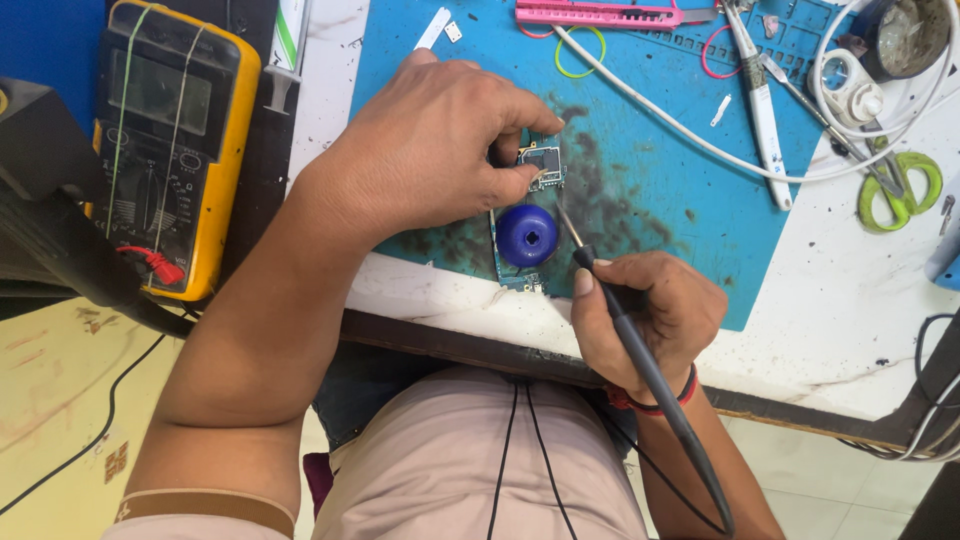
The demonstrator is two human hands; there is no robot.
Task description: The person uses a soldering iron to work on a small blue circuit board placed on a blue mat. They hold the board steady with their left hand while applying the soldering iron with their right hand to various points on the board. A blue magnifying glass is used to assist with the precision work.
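Two hands are working over the blue mat (650,180) on the counter (850,310). Far left, a yellow multimeter (170,140) is lying idle. The left hand (430,150) is pinching the small circuit board (540,170) flat, fingers closed on its upper edge, a blue round knob (527,235) sitting on the board just below. The right hand (650,315) is gripping a soldering iron (620,310), its tip touching the board beside the chip. I judge the joint work midway; green scissors (900,190) are waiting at the right.
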